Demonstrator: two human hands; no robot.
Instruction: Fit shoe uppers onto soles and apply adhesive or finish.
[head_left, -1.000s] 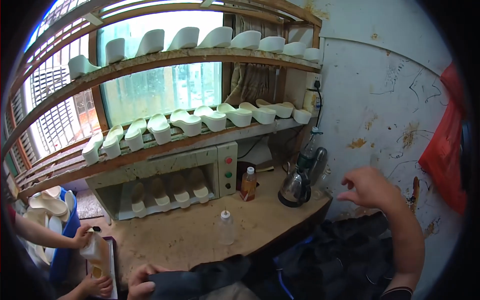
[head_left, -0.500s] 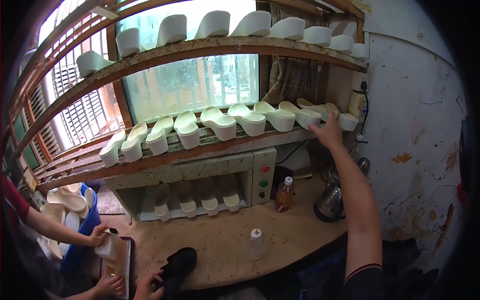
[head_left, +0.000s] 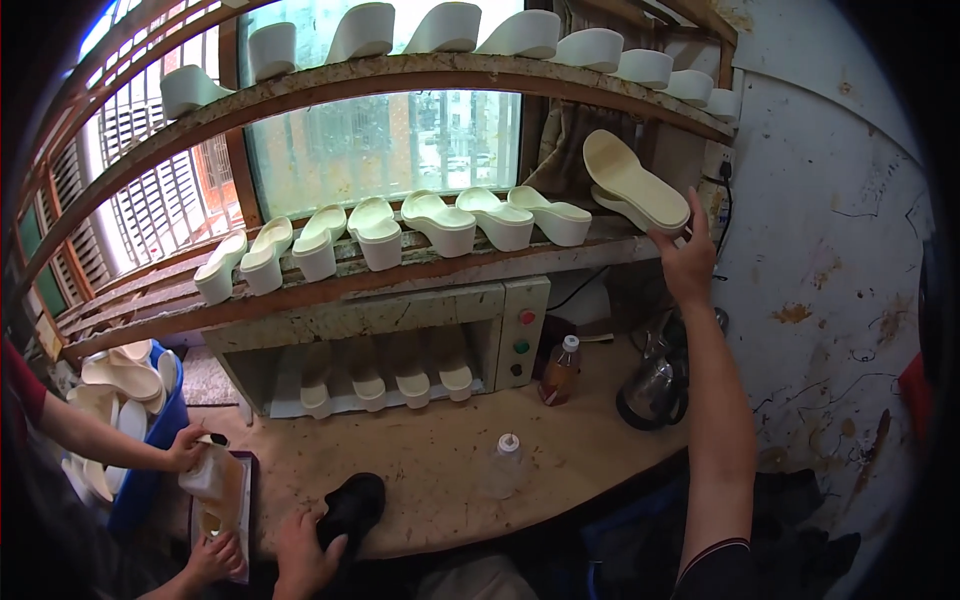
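My right hand (head_left: 690,262), raised at the shelf's right end, grips the lower end of a cream shoe sole (head_left: 635,180), its flat top face tilted toward me. Part of a second sole shows beneath it; I cannot tell whether my hand holds that too. To the left, several white wedge soles (head_left: 437,232) stand in a row on the lower shelf (head_left: 300,297). At the table's near edge, my left hand (head_left: 305,558) is beside a black shoe (head_left: 352,507), thumb apart from the fingers. Contact with the shoe is unclear.
A co-worker's hands (head_left: 200,555) hold a translucent container (head_left: 215,485) at left, near a blue bin (head_left: 170,410) of soles. A metal box (head_left: 360,330) holds several soles. Bottles (head_left: 560,375) and a metal kettle (head_left: 652,390) stand on the table. More soles line the upper shelf (head_left: 440,70).
My right hand has closed on a sole and lifted it from the row, turning its flat face toward me. The view has shifted slightly. My left hand stays beside the black shoe.
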